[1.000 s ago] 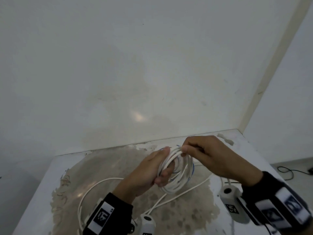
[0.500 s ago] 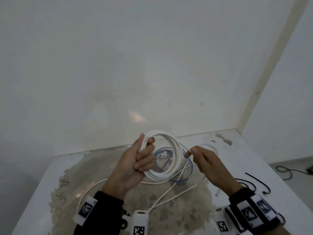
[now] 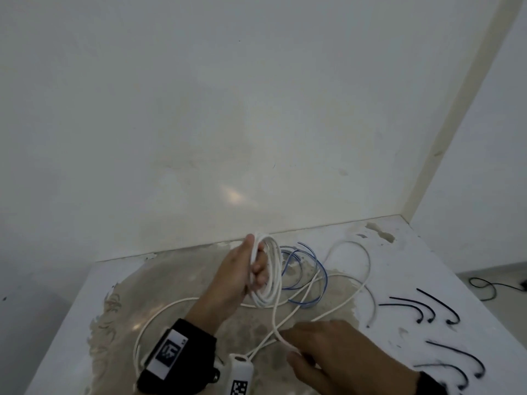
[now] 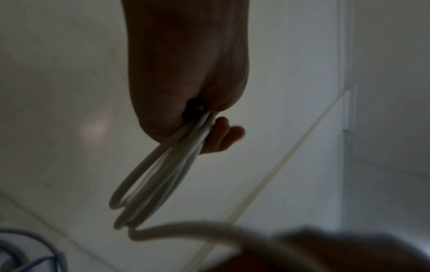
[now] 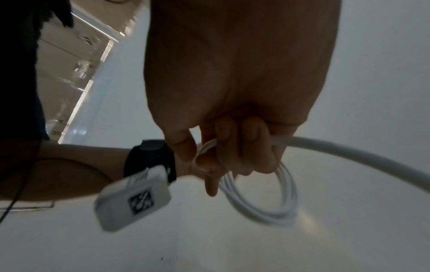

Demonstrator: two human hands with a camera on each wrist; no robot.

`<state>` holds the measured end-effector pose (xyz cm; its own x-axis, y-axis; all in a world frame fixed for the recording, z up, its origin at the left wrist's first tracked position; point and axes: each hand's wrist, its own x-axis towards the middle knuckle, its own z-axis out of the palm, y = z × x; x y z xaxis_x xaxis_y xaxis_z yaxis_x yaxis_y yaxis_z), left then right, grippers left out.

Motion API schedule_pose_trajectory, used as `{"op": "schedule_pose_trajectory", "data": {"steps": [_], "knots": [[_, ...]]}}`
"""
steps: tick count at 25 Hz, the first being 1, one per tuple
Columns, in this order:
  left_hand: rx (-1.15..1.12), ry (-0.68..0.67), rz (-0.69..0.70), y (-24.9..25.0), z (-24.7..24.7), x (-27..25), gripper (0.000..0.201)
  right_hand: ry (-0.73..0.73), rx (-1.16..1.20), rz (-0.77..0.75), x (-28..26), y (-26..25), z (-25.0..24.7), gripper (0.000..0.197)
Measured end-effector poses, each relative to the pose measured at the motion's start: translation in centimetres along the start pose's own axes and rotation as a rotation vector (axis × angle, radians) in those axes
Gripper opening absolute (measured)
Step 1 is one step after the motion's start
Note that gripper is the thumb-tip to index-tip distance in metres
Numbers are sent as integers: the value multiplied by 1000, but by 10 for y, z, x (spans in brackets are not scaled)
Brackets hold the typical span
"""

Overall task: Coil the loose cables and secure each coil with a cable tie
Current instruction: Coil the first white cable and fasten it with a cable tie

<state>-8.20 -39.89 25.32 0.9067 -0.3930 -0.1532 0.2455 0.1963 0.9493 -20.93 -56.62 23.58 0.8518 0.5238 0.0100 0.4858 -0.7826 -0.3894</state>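
My left hand (image 3: 253, 269) holds a white cable coil (image 3: 269, 276) upright above the table, thumb on its top and fingers curled through the loops. The left wrist view shows that coil (image 4: 158, 174) hanging from the closed left hand (image 4: 209, 132). A loose strand (image 3: 275, 315) runs from the coil down to my right hand (image 3: 293, 352), which grips it near the front edge. In the right wrist view the right hand's fingers (image 5: 232, 147) curl round the white cable (image 5: 325, 147), with the coil (image 5: 267, 198) beyond. A blue cable (image 3: 309, 273) lies loose on the table behind the coil.
Several black cable ties (image 3: 427, 309) lie on the right part of the white table (image 3: 99, 280), more of them (image 3: 462, 363) nearer the front. A thin pale cable loop (image 3: 359, 260) lies at the back right. A wall stands close behind the table.
My right hand left the coil's side and drew down and toward me along the loose strand. The left hand kept the coil and turned it more edge-on.
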Motion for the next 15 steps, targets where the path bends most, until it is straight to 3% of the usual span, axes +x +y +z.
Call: {"op": "schedule_pose_trajectory", "data": {"steps": [3, 6, 9, 11, 13, 15], "knots": [[207, -129, 8, -13, 23, -19, 42, 103, -91, -103, 10, -16, -39, 27], [342, -193, 18, -17, 32, -33, 37, 245, 38, -83, 19, -6, -62, 10], [75, -413, -265, -7, 32, -37, 33, 379, 138, 6, 23, 17, -74, 16], [-162, -532, -370, -4, 25, -34, 30, 482, 295, 69, 21, 36, -68, 8], [-374, -539, -372, -2, 17, -28, 28, 623, 471, 159, 16, 52, -53, 13], [-490, -430, -319, -1, 11, -22, 29, 670, 630, 280, 10, 55, -31, 21]]}}
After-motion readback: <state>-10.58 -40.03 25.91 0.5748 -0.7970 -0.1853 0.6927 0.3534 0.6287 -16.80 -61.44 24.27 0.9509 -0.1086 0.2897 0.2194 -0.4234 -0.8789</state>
